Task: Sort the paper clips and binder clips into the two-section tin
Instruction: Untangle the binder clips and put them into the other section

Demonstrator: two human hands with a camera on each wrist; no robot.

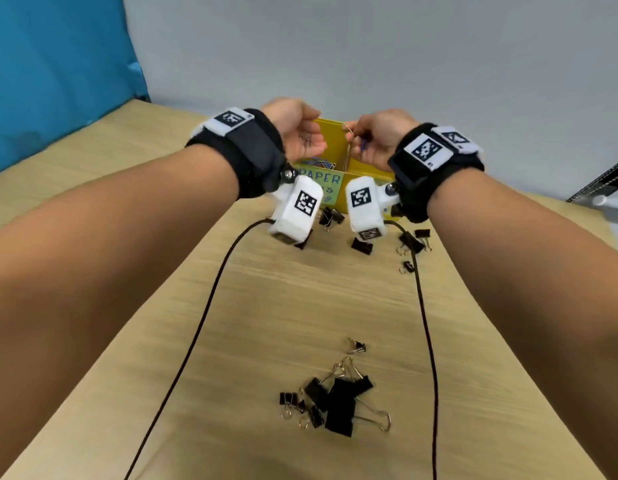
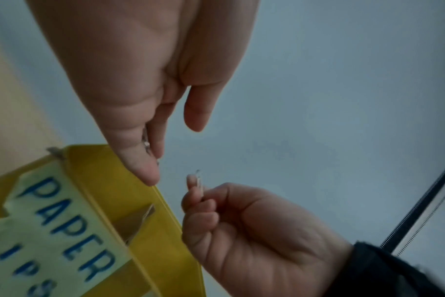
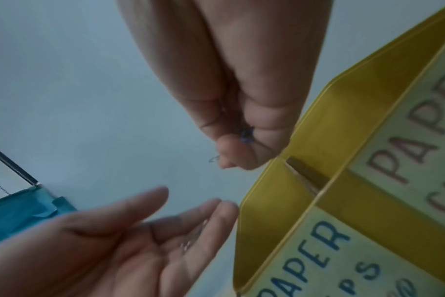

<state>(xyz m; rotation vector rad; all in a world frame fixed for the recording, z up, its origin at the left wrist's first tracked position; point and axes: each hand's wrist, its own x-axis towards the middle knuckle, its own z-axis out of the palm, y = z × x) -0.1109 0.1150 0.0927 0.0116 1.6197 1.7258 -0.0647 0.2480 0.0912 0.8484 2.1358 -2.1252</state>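
Observation:
The yellow two-section tin [image 1: 330, 128] stands at the far middle of the table, with a "PAPER" label [image 1: 320, 183] on its front and blue paper clips [image 1: 323, 164] in its left section. My left hand [image 1: 300, 133] hovers over that section, palm up and fingers relaxed, with silver paper clips [image 1: 305, 140] lying in it. My right hand [image 1: 363, 140] is above the divider and pinches a few paper clips [image 1: 350, 129], one of them blue [image 3: 247, 136]. In the left wrist view a clip tip [image 2: 198, 179] sticks out of the right fingers.
A pile of black binder clips [image 1: 335, 403] lies near the table's front. More binder clips [image 1: 409, 242] are scattered just in front of the tin. Two black cables [image 1: 196, 334] trail from the wrist cameras. A blue panel [image 1: 58, 64] stands at the left.

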